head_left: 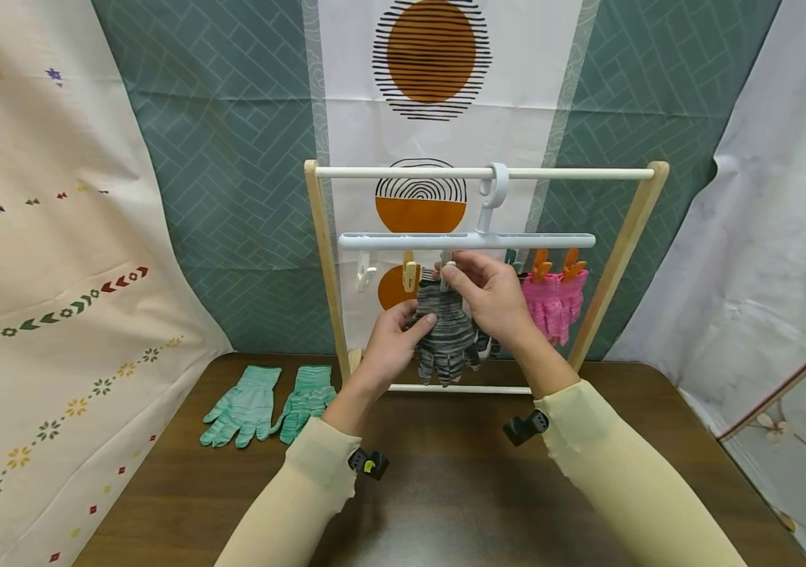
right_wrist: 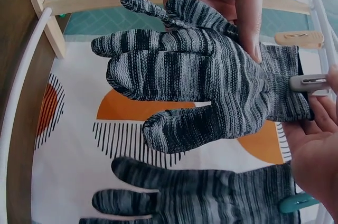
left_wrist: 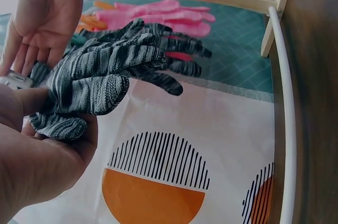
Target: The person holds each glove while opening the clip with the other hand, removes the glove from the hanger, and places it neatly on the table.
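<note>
A black-and-grey striped glove [head_left: 445,335] [right_wrist: 190,71] hangs fingers down below the pale hanger [head_left: 403,242]. My left hand [head_left: 390,346] [left_wrist: 45,163] holds the glove's left edge, thumb in front, just below the cuff. With thumb and fingers, my right hand [head_left: 496,299] [right_wrist: 317,152] pinches a grey clip [right_wrist: 306,83] at the cuff; the clip's jaws overlap the cuff edge. Beside it, a second striped glove [right_wrist: 200,192] hangs from a teal clip [right_wrist: 298,203], partly hidden behind my right hand in the head view.
Pink gloves [head_left: 555,303] hang from orange clips [head_left: 541,265] at the hanger's right. A beige clip [head_left: 410,272] and a whitish clip [head_left: 365,272] hang at its left. The wooden rack [head_left: 328,268] stands at the table's [head_left: 445,488] back. Two green gloves [head_left: 245,405] lie at left.
</note>
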A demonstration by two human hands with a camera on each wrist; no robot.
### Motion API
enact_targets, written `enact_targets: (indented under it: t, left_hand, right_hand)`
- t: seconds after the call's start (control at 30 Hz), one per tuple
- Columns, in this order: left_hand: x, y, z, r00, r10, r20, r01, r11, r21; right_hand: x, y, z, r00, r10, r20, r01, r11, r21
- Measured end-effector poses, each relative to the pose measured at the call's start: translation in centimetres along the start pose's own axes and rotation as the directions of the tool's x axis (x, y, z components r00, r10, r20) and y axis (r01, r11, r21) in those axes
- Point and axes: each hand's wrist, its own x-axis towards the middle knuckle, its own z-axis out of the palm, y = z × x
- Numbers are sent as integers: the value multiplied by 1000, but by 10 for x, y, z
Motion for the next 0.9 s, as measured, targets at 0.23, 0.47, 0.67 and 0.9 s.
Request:
enact_targets:
  t: [0.23,0.47,0.67,0.9]
  left_hand:
    - [-1,-1,1,1000,5,1,-5,1000,10]
    - [-2,-3,1,1000,-3,-12,3,1000,18]
    - [-3,-5,1,1000,-14,-19,15,999,30]
    - [-4,-9,0,999,-26,-21,27,998,52]
  right_hand:
    - [0,2,3,999,-19,-33,21,998,65]
    - [0,2,3,998,-12,-60,17,996,88]
    - [0,4,4,997,-9,-77,16,996,83]
    - [0,6,4,996,-4,-89,10,998,65]
